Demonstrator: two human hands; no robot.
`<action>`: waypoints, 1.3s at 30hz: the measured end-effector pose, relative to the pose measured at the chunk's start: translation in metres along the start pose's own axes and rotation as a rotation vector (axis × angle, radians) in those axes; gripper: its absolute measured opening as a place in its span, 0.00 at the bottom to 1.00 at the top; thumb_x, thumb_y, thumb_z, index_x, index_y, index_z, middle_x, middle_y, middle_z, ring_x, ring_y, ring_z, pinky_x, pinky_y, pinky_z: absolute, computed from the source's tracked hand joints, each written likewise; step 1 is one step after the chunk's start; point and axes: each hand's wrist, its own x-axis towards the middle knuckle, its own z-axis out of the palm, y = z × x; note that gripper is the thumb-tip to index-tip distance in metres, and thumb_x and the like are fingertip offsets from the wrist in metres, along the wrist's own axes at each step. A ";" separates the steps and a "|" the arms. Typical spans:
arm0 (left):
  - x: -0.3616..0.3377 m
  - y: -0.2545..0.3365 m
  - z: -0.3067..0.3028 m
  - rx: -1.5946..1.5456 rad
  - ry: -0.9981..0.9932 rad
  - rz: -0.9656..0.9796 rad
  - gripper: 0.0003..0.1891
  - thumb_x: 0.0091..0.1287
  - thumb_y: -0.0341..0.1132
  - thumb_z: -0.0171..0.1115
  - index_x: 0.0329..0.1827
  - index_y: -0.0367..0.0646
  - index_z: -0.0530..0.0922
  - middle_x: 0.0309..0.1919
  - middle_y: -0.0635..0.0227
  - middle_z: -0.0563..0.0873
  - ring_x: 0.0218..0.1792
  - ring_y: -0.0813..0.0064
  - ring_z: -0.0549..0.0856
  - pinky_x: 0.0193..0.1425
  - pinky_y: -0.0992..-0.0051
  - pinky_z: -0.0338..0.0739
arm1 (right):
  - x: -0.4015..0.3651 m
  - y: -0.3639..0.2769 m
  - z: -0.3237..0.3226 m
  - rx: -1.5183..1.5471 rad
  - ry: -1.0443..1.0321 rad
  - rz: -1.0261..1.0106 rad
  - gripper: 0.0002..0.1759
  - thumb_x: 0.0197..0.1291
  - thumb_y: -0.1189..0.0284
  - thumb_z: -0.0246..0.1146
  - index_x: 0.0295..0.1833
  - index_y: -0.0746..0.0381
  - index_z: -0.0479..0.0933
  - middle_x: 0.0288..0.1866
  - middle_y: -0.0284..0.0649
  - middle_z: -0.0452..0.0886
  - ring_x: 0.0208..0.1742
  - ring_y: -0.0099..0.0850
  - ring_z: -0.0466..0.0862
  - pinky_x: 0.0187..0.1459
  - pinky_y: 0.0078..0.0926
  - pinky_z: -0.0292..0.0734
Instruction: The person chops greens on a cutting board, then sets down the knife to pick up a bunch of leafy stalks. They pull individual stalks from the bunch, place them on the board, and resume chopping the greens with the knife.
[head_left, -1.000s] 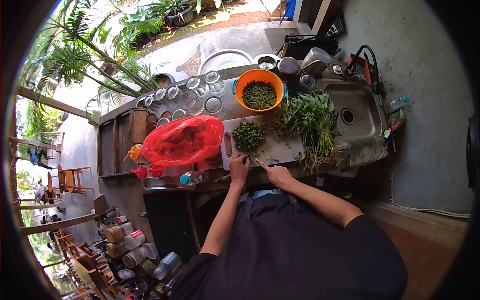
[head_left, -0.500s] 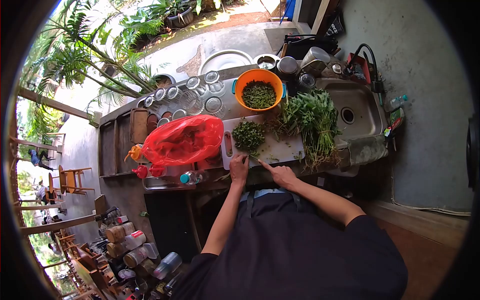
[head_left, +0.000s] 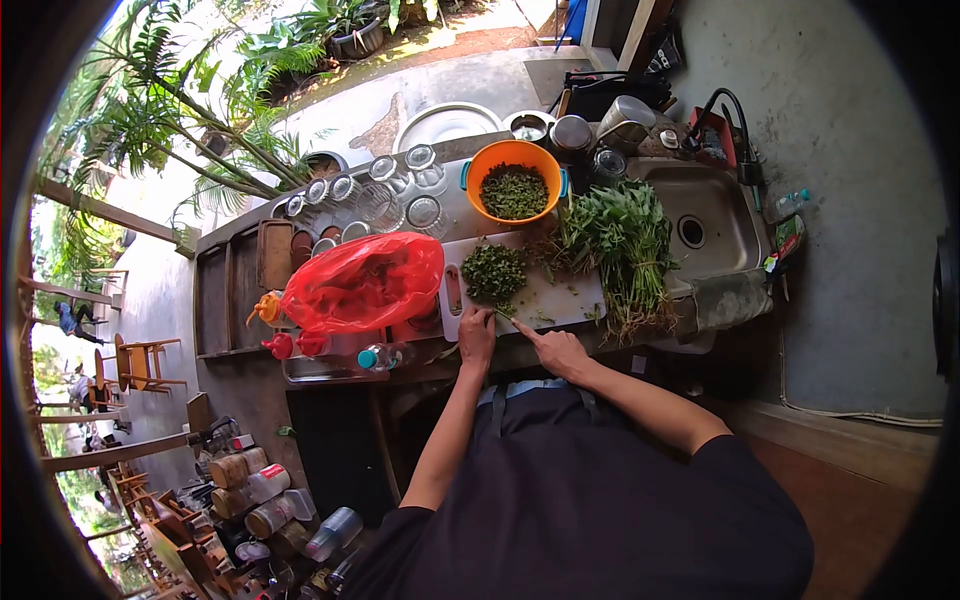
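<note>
My left hand [head_left: 477,336] is closed at the front edge of a white cutting board [head_left: 565,295], pinching a green stem [head_left: 503,313]. My right hand [head_left: 557,352] is closed around what looks like a small knife [head_left: 517,324], its forefinger stretched along it toward the stem. The knife is mostly hidden by the fingers. Just beyond my left hand, a pile of chopped greens [head_left: 494,273] lies on the board. A large bunch of leafy greens with roots [head_left: 625,250] lies across the board's right end. Behind the board, an orange colander [head_left: 486,206] holds more cut greens.
A red plastic bag [head_left: 350,285] stands left of the board, with upturned glasses [head_left: 424,215] behind it. A bottle with a teal cap [head_left: 385,356] lies near the front edge. To the right is a metal sink [head_left: 735,255]. Steel pots [head_left: 571,133] stand at the back.
Both hands stay at the board's front edge in nearly the same pose. The whole view has shifted very slightly; nothing else visibly differs.
</note>
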 end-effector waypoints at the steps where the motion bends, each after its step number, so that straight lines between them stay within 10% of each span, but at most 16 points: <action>1: 0.000 0.000 0.000 -0.012 0.007 0.004 0.06 0.61 0.27 0.69 0.39 0.37 0.87 0.36 0.54 0.86 0.39 0.53 0.86 0.45 0.61 0.80 | 0.001 0.000 0.001 -0.010 -0.001 -0.002 0.44 0.64 0.75 0.51 0.83 0.37 0.47 0.31 0.54 0.84 0.32 0.53 0.86 0.39 0.53 0.82; 39: -0.009 0.003 -0.011 0.091 -0.080 0.081 0.08 0.59 0.26 0.68 0.41 0.38 0.86 0.41 0.60 0.83 0.48 0.58 0.83 0.53 0.63 0.80 | 0.004 0.006 0.012 -0.022 0.061 -0.026 0.46 0.64 0.75 0.51 0.83 0.33 0.44 0.29 0.52 0.84 0.30 0.52 0.85 0.37 0.52 0.81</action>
